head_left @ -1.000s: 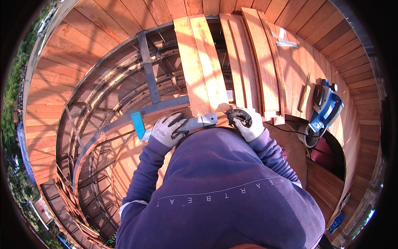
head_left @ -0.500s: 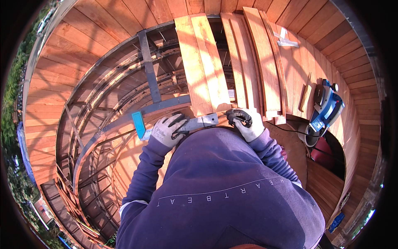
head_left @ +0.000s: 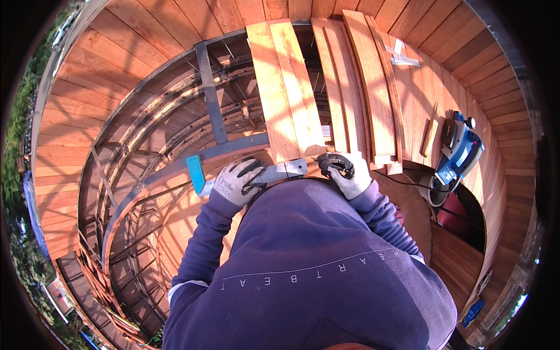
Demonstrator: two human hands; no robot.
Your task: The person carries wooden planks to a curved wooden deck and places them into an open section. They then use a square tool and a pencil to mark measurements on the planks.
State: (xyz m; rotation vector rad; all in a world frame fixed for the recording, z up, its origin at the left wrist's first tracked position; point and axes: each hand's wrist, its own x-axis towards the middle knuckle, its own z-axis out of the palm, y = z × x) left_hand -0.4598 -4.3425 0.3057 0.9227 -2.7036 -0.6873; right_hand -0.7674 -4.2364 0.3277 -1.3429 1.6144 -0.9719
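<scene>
My left hand (head_left: 237, 181), in a white and black work glove, is closed round the metal blade of a square (head_left: 282, 171) with a teal stock. The blade's far end lies against the near ends of two pale planks (head_left: 284, 93) set side by side. My right hand (head_left: 346, 174), gloved the same way, is pinched closed beside the right corner of those planks. A small dark tip pokes out from its fingers toward the wood, but what it belongs to is hidden by the glove.
Several loose boards (head_left: 373, 87) lie right of the two planks. A blue electric planer (head_left: 459, 149) with a cable rests farther right, near an opening. Another square (head_left: 402, 58) lies beyond the boards. At left, dark metal framing (head_left: 210, 93) has open gaps. Curved wooden cladding (head_left: 81, 99) surrounds me.
Almost nothing differs. Both hands and the square stay at the plank ends, with at most a very slight shift.
</scene>
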